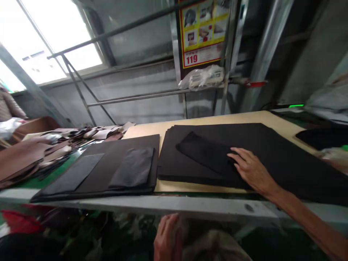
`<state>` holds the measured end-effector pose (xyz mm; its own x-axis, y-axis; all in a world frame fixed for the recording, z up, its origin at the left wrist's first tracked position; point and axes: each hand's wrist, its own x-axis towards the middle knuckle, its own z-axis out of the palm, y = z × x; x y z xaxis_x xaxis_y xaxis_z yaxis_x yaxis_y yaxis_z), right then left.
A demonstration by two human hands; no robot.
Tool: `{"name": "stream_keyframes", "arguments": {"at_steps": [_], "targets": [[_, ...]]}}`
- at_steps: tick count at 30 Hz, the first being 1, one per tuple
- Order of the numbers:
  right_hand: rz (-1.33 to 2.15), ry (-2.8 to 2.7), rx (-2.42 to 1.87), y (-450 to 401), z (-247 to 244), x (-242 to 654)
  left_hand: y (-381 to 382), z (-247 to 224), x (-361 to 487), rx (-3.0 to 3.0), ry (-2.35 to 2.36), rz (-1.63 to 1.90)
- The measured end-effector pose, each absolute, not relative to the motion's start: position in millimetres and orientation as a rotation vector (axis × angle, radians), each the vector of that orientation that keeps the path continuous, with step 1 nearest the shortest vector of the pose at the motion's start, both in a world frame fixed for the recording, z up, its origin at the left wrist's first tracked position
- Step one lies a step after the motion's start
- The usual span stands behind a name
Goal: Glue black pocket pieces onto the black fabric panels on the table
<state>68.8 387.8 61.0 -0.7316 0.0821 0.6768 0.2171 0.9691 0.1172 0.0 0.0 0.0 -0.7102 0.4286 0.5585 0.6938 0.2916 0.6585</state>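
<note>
My right hand (251, 170) is over a stack of large black sheets (261, 145), its fingers closed on the right end of a smaller thin black fabric piece (203, 150). That piece lies slantwise on the stack. Below the table's front edge is my left hand (166, 235), fingers curled and close together, with nothing visible in them. To the left sits another stack of black sheets (114, 146). On it rest a dark fabric panel (136, 167) and a greyer panel (81, 170).
A tan board (174, 186) lies beneath the right stack. Brown and pinkish leather-like pieces (24, 159) are heaped at the far left. A grey metal rail (190, 204) runs along the table front. Behind stand a pipe frame (136, 98) and a poster (202, 34).
</note>
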Motion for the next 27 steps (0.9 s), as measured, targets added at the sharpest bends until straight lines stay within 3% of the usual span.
{"name": "stream_keyframes", "arguments": {"at_steps": [4, 11, 17, 27], "targets": [[-0.247, -2.377, -0.076, 393.8, 53.8, 58.4, 18.3, 0.3, -15.7, -1.217, -2.193, -1.212], [-0.214, -2.351, -0.046, 349.7, 70.6, 56.2, 12.2, 39.4, -38.9, -1.14, -2.362, -1.525], [-0.105, -2.338, -0.067, 276.0, 76.5, 40.0, 33.1, 63.7, -66.0, -1.068, -2.407, -1.554], [0.002, -2.347, -0.036, 226.2, 64.0, 22.1, 52.8, 48.8, -74.3, -1.08, -2.558, -1.672]]}}
